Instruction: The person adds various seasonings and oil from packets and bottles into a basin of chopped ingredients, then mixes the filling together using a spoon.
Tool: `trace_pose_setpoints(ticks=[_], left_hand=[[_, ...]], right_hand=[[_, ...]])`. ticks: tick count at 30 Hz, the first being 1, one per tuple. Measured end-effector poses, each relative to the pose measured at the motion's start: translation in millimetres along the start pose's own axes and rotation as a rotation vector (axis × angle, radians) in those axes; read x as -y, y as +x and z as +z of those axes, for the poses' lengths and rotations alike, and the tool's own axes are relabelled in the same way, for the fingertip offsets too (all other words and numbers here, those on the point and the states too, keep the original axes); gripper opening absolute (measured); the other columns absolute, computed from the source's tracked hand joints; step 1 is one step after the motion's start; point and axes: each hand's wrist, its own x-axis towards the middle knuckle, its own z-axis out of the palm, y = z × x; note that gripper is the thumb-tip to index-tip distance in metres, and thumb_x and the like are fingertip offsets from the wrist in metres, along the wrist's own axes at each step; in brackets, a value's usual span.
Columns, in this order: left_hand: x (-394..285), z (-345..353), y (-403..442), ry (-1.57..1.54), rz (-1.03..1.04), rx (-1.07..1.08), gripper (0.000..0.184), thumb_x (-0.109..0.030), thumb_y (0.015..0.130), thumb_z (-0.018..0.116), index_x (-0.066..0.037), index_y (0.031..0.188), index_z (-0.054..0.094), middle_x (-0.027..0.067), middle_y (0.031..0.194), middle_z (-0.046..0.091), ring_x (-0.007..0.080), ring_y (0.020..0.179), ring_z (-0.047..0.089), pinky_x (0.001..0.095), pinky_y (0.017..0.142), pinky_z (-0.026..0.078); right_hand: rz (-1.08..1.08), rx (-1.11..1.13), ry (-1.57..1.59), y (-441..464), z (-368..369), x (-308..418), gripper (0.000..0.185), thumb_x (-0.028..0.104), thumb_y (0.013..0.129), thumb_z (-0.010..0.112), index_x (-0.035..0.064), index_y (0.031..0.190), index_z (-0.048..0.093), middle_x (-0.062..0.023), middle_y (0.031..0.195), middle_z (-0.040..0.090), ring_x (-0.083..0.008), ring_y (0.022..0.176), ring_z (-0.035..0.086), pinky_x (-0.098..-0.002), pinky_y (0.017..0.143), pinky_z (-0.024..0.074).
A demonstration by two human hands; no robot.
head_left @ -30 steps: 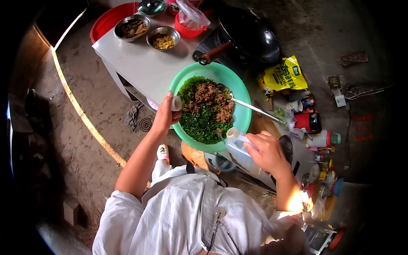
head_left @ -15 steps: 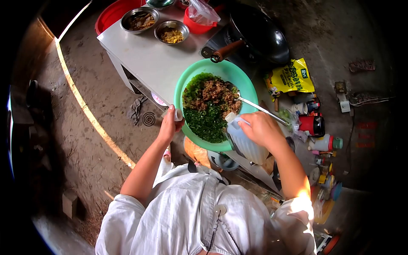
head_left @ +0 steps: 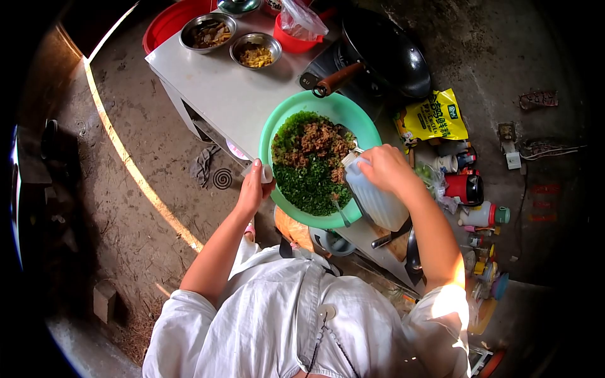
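A translucent plastic jug [head_left: 377, 200] with an uncapped mouth is gripped by my right hand [head_left: 386, 169]. It leans over the right side of a green basin [head_left: 368, 123], mouth toward the food. Inside the basin lie chopped dark greens [head_left: 305, 186], lighter green shreds [head_left: 288, 129] and browned minced meat [head_left: 320, 140]. At the basin's left rim, my left hand [head_left: 253, 189] is closed around a small white cap [head_left: 266, 174]. A metal utensil handle [head_left: 343, 216] rests on the near rim. Another spoon handle is mostly hidden behind my right hand.
On the white table [head_left: 208, 82] are two metal bowls of food [head_left: 207, 31] and a red bowl [head_left: 293, 39] with a plastic bag. A black wok [head_left: 391, 57] with a wooden handle stands beyond the basin. A yellow packet [head_left: 435, 116] and several jars line the right.
My right hand and the jug have moved away from my body, bringing the mouth farther up the basin's right side. The long spoon handle is now mostly covered. My left hand barely moved.
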Motion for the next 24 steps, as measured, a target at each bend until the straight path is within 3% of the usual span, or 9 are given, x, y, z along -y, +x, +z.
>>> trace_pose_setpoints(ticks=[4, 6, 13, 24], left_hand=[[3, -1, 2, 0.007, 0.014, 0.017, 0.056, -0.055, 0.088, 0.025, -0.009, 0.065, 0.047, 0.0014, 0.051, 0.043, 0.0088, 0.041, 0.034, 0.0225, 0.039, 0.025], [3, 0, 3, -0.006, 0.023, 0.025, 0.057, -0.054, 0.089, 0.024, -0.009, 0.062, 0.045, 0.0013, 0.049, 0.041, 0.0088, 0.04, 0.033, 0.0227, 0.038, 0.024], [1, 1, 3, -0.009, 0.032, 0.017, 0.057, -0.052, 0.09, 0.023, -0.009, 0.059, 0.044, 0.0012, 0.048, 0.041, 0.009, 0.039, 0.032, 0.0232, 0.037, 0.024], [7, -5, 9, -0.036, 0.027, 0.068, 0.059, -0.055, 0.089, 0.022, -0.006, 0.066, 0.047, 0.0022, 0.05, 0.043, 0.0092, 0.04, 0.036, 0.023, 0.038, 0.027]], right_hand=[[0.017, 0.0, -0.006, 8, -2, -6, 0.02, 0.02, 0.076, 0.055, 0.0012, 0.072, 0.062, -0.021, 0.074, 0.06, -0.0376, 0.074, 0.058, -0.044, 0.07, 0.046], [0.049, 0.019, -0.01, 11, -3, -8, 0.022, 0.021, 0.073, 0.056, 0.0027, 0.081, 0.065, -0.0221, 0.076, 0.059, -0.0373, 0.076, 0.057, -0.0422, 0.07, 0.0456], [0.067, -0.038, 0.003, 8, 1, -32, 0.021, 0.02, 0.074, 0.056, 0.0014, 0.075, 0.064, -0.0217, 0.077, 0.06, -0.038, 0.077, 0.058, -0.0429, 0.072, 0.0458], [0.112, 0.099, -0.014, -35, 1, -24, 0.021, 0.021, 0.075, 0.054, 0.002, 0.075, 0.062, -0.0199, 0.076, 0.06, -0.0367, 0.077, 0.057, -0.0433, 0.071, 0.045]])
